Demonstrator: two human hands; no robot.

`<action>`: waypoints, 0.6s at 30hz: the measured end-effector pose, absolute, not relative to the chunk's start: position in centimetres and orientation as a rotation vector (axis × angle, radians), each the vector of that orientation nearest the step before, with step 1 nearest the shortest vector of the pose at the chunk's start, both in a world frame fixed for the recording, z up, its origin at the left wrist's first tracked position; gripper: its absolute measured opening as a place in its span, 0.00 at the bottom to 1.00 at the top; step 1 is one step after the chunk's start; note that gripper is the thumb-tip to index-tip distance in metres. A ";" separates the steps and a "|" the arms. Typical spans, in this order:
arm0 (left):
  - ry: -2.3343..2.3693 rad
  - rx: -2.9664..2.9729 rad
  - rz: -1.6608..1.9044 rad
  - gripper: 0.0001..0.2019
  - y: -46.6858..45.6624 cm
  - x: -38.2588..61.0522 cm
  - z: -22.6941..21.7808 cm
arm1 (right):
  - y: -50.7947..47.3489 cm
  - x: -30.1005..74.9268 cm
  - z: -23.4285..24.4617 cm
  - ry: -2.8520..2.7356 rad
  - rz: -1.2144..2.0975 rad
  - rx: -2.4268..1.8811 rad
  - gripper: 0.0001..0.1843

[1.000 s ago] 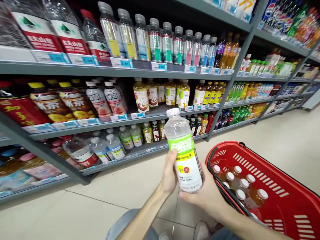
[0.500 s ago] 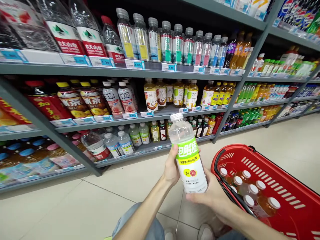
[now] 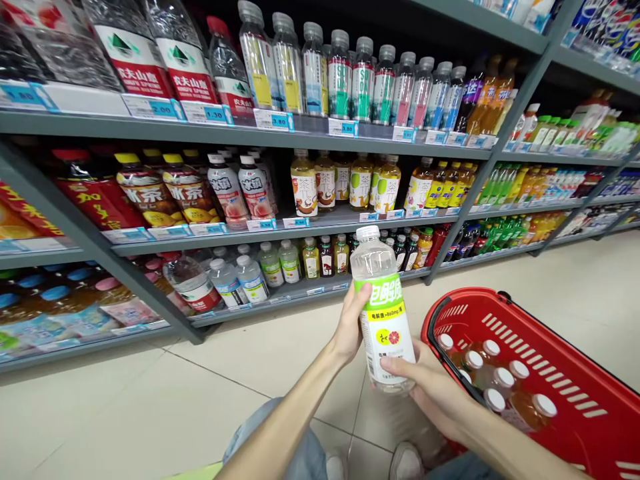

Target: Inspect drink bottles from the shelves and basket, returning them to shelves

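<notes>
A clear drink bottle (image 3: 386, 313) with a white cap and a green, yellow and white label is held in front of me, nearly upright and leaning slightly left at the top. My left hand (image 3: 351, 323) wraps its left side at label height, thumb on the front. Low on the right side, my right hand (image 3: 425, 377) grips the bottle near its base, with the thumb across the label. The fingers behind the bottle are hidden. Close to my right forearm stands a red shopping basket (image 3: 545, 333) with several white-capped bottles (image 3: 503, 379) inside.
Grey shelves (image 3: 280, 137) full of drinks run across the front and away to the right. Similar green-labelled bottles (image 3: 280, 263) stand on the bottom shelf. Beneath lies a pale tiled floor (image 3: 200, 393). The basket's black handle (image 3: 450, 353) rests along its near left side.
The bottle has shifted slightly right and turned more upright. My right thumb has moved from the bottle's base up onto the label. The left hand moved right with the bottle.
</notes>
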State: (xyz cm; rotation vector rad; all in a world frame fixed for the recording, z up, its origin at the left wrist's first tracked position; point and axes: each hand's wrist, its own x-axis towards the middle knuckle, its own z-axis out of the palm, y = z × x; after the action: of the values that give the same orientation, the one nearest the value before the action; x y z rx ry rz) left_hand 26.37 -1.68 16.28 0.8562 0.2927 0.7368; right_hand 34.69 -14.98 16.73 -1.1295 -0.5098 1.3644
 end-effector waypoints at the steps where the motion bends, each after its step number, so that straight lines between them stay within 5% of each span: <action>1: 0.295 0.855 0.740 0.30 -1.7 26.4 16.3 | -14.9 34.7 16.8 -0.503 1.364 -1.124 0.39; 9: 0.310 0.862 0.770 0.29 -1.9 26.8 16.8 | -14.9 35.1 16.3 -0.552 1.351 -1.096 0.31; 18: 0.259 0.834 0.765 0.34 -2.0 26.3 17.7 | -15.0 34.4 16.9 -0.536 1.170 -1.168 0.42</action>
State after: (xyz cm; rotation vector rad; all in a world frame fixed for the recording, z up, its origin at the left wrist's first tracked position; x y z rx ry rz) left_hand 26.30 -2.02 17.69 0.8343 0.2593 0.7652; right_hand 34.36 -15.04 16.89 -1.1676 -0.5363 1.1702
